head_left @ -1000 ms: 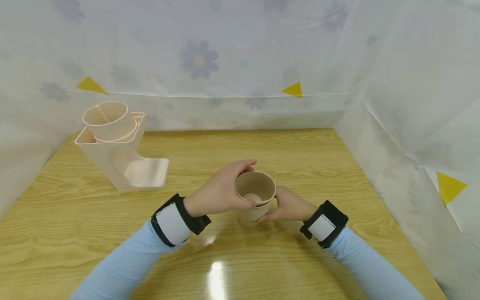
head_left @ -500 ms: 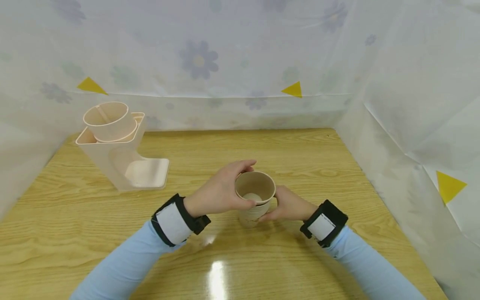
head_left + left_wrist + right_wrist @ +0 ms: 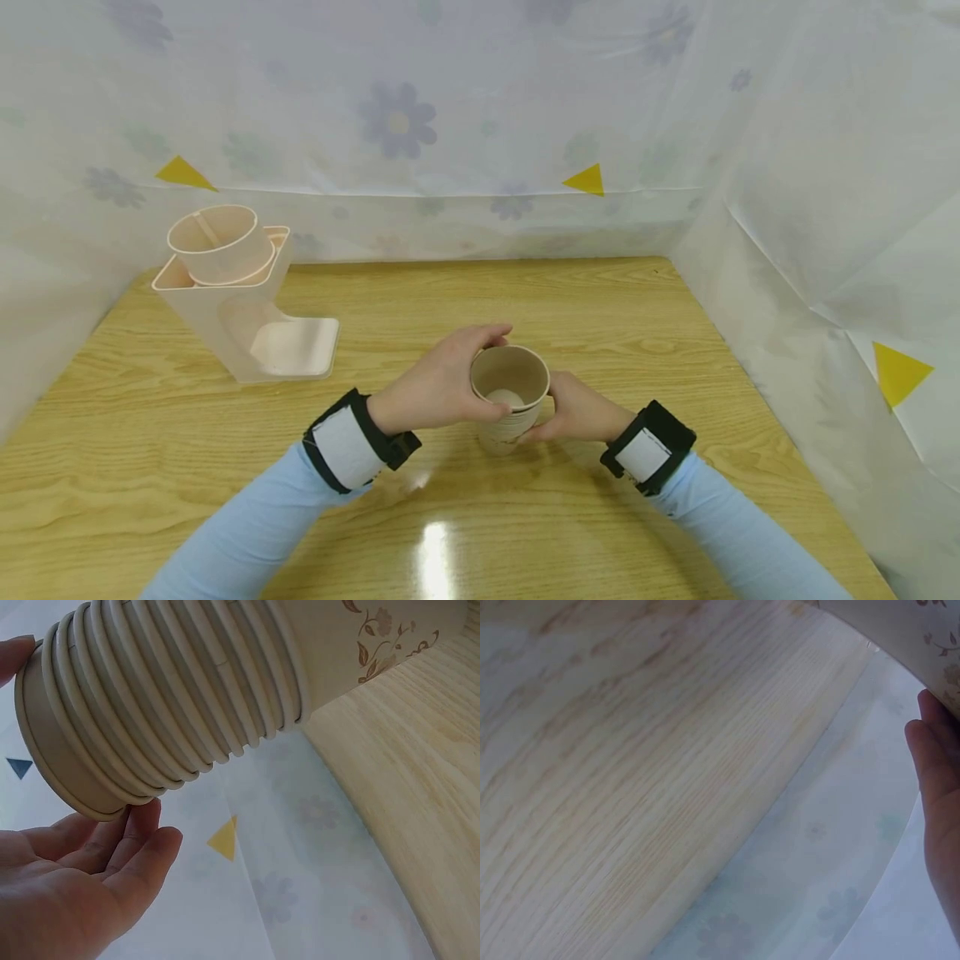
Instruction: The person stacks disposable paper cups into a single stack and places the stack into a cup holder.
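A stack of nested beige paper cups [image 3: 513, 423] stands near the middle of the table, mouth upward. Many ridged rims show in the left wrist view, and the lowest cup wall [image 3: 390, 637] carries a brown flower print. My left hand [image 3: 438, 379] holds the top cup [image 3: 67, 727] by its rim, thumb on the near side and fingers on the far side. Lower down, my right hand [image 3: 585, 410] grips the right side of the stack, its far fingers hidden behind it. The right wrist view catches only fingertips [image 3: 934, 761] against the printed cup.
On the left of the wooden table [image 3: 420, 300] stands a pale pink holder [image 3: 240, 333] with a flat foot and a round cup-like piece [image 3: 228, 258] in its top. Flower-patterned white sheeting [image 3: 480, 108] encloses the back and sides.
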The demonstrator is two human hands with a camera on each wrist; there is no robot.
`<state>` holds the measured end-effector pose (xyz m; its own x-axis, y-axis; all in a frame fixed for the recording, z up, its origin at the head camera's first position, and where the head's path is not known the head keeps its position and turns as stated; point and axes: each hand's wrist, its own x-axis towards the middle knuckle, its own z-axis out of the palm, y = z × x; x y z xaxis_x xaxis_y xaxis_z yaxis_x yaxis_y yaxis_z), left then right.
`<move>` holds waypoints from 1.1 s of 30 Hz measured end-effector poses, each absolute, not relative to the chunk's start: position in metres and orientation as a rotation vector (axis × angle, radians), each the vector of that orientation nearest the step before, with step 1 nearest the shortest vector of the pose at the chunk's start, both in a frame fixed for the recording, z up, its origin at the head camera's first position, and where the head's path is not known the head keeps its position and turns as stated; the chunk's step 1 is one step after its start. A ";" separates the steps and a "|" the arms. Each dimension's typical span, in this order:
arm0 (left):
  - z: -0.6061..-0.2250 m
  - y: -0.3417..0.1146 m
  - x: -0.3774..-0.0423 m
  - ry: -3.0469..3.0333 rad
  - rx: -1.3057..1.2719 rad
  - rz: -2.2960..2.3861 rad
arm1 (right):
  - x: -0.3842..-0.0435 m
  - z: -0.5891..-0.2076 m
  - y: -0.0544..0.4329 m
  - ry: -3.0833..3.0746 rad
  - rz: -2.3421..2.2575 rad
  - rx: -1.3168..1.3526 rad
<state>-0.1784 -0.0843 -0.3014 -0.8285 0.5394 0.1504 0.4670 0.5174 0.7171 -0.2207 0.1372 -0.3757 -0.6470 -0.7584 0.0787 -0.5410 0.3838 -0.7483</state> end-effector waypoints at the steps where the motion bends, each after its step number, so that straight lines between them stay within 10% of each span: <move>1: -0.302 -0.084 -0.178 2.654 0.880 1.211 | -0.221 -0.375 0.137 2.371 -1.120 -1.148; 33: -0.348 -0.090 -0.173 2.485 0.679 1.438 | -0.221 -0.378 0.137 2.390 -1.140 -1.146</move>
<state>-0.1733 -0.0903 -0.3477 -0.8767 0.4771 0.0619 0.2914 0.4243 0.8573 -0.2208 0.1366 -0.3776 -0.6569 -0.7475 0.0987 -0.5473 0.3827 -0.7443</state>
